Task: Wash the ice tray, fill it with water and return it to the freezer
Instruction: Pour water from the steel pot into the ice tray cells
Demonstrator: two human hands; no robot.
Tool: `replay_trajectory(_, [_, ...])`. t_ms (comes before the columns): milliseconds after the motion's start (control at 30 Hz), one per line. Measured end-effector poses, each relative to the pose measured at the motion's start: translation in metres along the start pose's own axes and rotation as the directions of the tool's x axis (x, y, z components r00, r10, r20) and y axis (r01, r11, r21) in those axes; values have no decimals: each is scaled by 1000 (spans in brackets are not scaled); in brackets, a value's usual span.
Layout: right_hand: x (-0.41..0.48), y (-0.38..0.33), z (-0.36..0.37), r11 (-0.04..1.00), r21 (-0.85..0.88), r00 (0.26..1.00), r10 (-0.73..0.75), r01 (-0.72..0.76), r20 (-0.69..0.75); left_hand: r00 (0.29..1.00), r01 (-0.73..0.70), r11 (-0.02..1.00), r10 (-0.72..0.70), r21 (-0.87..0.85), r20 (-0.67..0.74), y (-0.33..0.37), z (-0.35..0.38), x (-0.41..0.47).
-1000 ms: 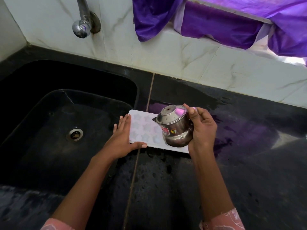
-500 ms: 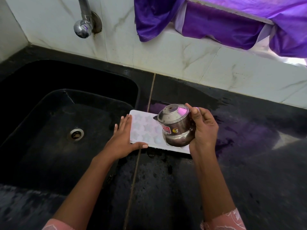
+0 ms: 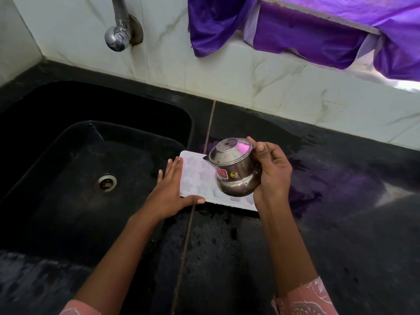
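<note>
A white ice tray (image 3: 195, 176) with star-shaped cells lies flat on the wet black counter, just right of the sink. My left hand (image 3: 170, 194) steadies its left end, fingers straight along the edge and thumb along the near side. My right hand (image 3: 271, 176) grips a small round steel pot (image 3: 234, 171), tilted to the left over the tray's middle. The pot hides part of the tray. No stream of water is visible.
The black sink (image 3: 56, 155) with its drain (image 3: 105, 183) lies to the left. A steel tap (image 3: 118, 30) comes out of the tiled wall above it. Purple cloth (image 3: 306, 30) hangs at the window ledge. The wet black counter (image 3: 341, 201) extends to the right.
The pot has stayed tilted over the tray, shifting only slightly. My left hand has kept its place at the tray's left end.
</note>
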State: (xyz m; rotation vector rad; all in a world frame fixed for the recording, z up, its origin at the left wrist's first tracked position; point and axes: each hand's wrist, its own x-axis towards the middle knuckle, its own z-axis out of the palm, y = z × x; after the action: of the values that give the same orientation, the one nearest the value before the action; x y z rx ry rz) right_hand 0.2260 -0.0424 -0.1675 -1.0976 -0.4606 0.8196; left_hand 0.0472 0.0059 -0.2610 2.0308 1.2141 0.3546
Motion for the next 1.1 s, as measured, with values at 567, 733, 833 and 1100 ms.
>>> replay_trajectory(567, [-3, 2, 12, 992, -125, 998, -19, 27, 65, 1000, -8, 1000, 8, -13, -18, -1, 2, 0])
replay_trajectory(733, [-3, 0, 11, 992, -124, 997, -29, 37, 66, 1000, -6, 1000, 6, -5, -12, -2, 2, 1])
replay_trajectory(833, [-2, 1, 10, 993, -114, 998, -26, 33, 62, 1000, -5, 1000, 5, -3, -11, -2, 2, 1])
replay_trajectory(1100, [-2, 2, 8, 1000, -11, 1000, 9, -9, 26, 1000, -6, 1000, 6, 1, -3, -1, 1, 0])
